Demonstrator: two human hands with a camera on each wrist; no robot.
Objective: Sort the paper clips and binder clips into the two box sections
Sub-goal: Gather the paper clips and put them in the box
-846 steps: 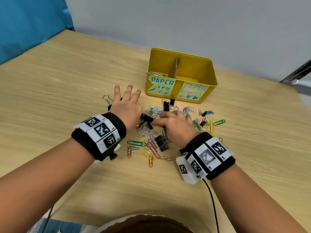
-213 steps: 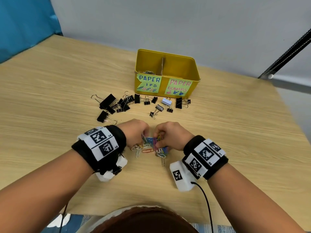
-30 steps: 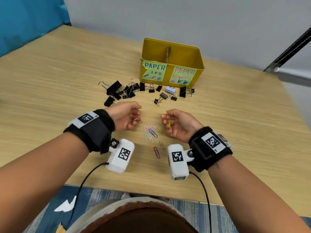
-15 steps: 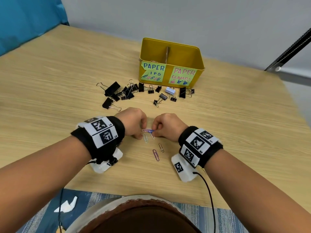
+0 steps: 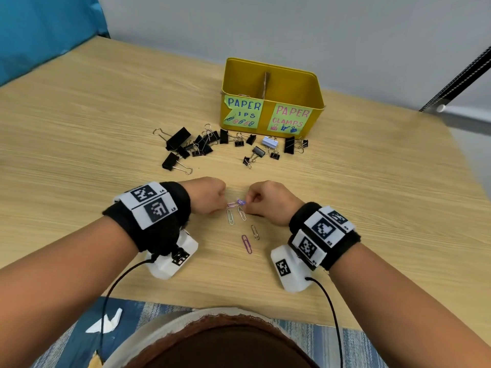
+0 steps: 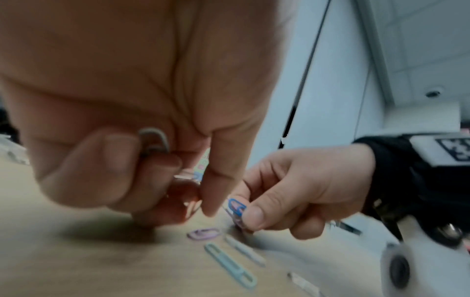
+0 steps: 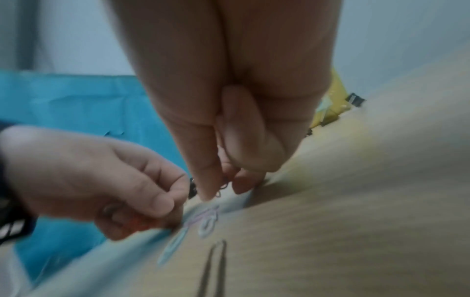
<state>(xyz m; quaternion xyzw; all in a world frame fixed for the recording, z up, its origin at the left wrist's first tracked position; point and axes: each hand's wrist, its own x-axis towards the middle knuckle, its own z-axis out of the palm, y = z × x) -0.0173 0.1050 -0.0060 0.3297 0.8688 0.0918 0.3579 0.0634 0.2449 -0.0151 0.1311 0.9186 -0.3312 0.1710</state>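
My two hands meet low over the table in front of me. My left hand [image 5: 221, 205] has its fingers curled round several paper clips [image 6: 154, 140], and its thumb and forefinger pinch a pink clip [image 5: 231, 205]. My right hand [image 5: 248, 205] pinches a blue paper clip [image 6: 236, 207] that touches the pink one. Several loose paper clips [image 5: 230, 217] lie on the wood just below the hands. Black binder clips [image 5: 202, 144] are strewn in a row before the yellow two-section box [image 5: 292, 83], labelled "PAPER CLIPS" on the left and "PAPER CLAMPS" on the right.
The box stands at the far middle of the wooden table [image 5: 106, 115], with a cardboard divider [image 5: 265, 81] inside. A white binder clip [image 5: 269, 142] lies among the black ones. A blue panel [image 5: 39, 30] stands at the far left. Cables run from both wrist cameras.
A second ago both hands were turned palm-up and apart; they have rolled over and come together on the clips. In the last half second they hardly moved.
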